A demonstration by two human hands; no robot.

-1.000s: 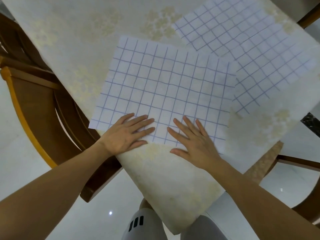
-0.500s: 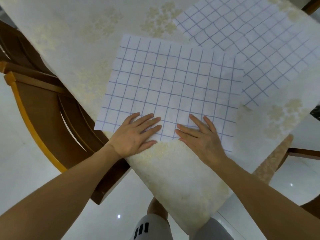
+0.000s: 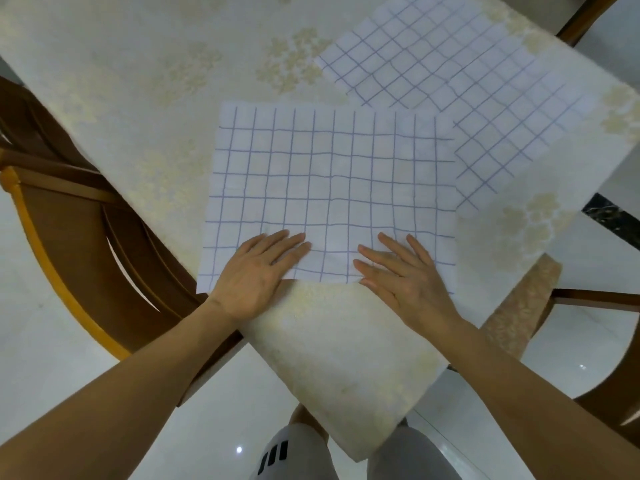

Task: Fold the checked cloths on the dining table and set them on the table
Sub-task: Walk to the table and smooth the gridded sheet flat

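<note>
A white cloth with a blue check (image 3: 329,188) lies flat and unfolded on the dining table (image 3: 121,98), near its corner. My left hand (image 3: 256,275) rests flat on the cloth's near left part, fingers straight. My right hand (image 3: 401,275) lies flat on its near right part, fingers spread. A second checked cloth (image 3: 478,98) is spread out behind and to the right, its near corner tucked under the first cloth.
A cream flowered tablecloth covers the table and hangs over the near corner (image 3: 346,393). A wooden chair (image 3: 69,237) stands at the left, another chair with a patterned seat (image 3: 519,306) at the right. White tiled floor lies below.
The near cloth now lies squarer to me, turned a little clockwise. Both hands stay flat on its near edge, and the view has shifted.
</note>
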